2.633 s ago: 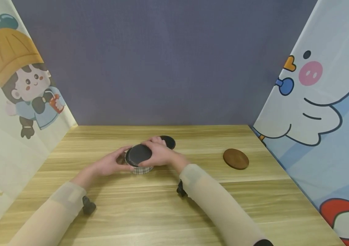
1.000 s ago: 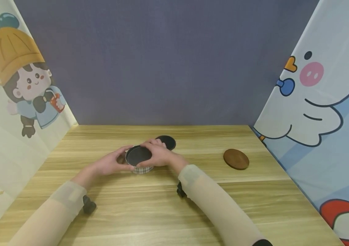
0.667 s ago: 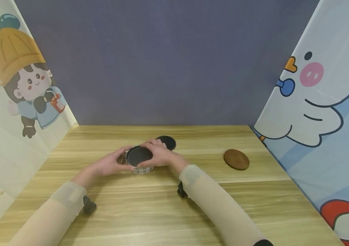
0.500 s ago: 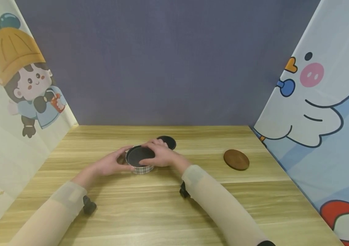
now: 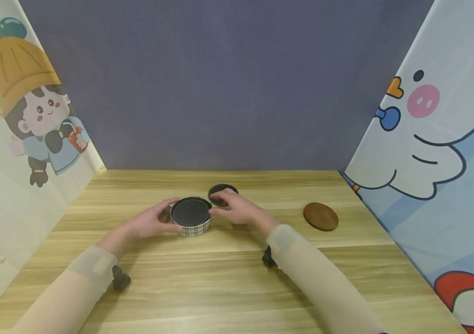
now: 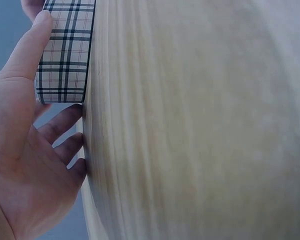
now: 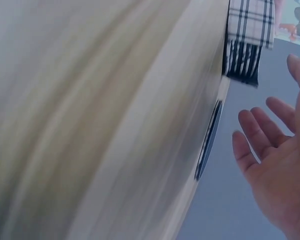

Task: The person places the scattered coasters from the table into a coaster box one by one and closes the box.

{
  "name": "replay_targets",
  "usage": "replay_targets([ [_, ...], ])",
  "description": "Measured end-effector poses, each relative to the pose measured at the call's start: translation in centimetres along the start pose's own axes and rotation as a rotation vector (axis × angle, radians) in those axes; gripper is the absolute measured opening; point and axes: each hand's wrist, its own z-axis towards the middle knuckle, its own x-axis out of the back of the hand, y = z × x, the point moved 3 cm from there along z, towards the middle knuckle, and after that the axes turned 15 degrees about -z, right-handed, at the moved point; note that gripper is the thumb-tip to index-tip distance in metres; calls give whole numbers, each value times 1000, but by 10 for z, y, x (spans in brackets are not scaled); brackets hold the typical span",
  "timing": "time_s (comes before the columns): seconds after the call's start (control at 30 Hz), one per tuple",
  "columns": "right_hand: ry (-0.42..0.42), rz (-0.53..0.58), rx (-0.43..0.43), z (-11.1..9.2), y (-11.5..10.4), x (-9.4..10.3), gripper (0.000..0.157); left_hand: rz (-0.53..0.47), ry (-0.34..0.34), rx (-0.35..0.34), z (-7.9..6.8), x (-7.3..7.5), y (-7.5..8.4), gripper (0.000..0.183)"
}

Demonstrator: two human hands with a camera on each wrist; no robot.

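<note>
A round plaid coaster holder stands on the table, with a black coaster lying on top inside it. My left hand holds the holder from the left, thumb along the near wall; the left wrist view shows that thumb against the plaid side. Just right of the holder, my right hand hovers with fingers apart and nothing between them. In the right wrist view, several stacked coaster edges show through the holder's side opening. Behind the right fingers lies another black coaster, partly covered by them.
A brown round coaster lies farther right on the wood-grain table. A dark grey panel rises behind the table. Printed cartoon panels flank it on the left and right.
A black coaster, held tilted over the holder by the right hand earlier, now lies flat inside. The right hand has let go and moved right. The left hand stays in place.
</note>
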Motion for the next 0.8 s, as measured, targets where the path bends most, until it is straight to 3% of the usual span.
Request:
replay_targets([
  [0.43, -39, -54, -17, -37, 36, 7, 56, 9, 9, 6, 0, 1, -3, 109],
  [0.8, -56, -121, -45, -57, 63, 16, 58, 20, 8, -15, -1, 0, -2, 106],
])
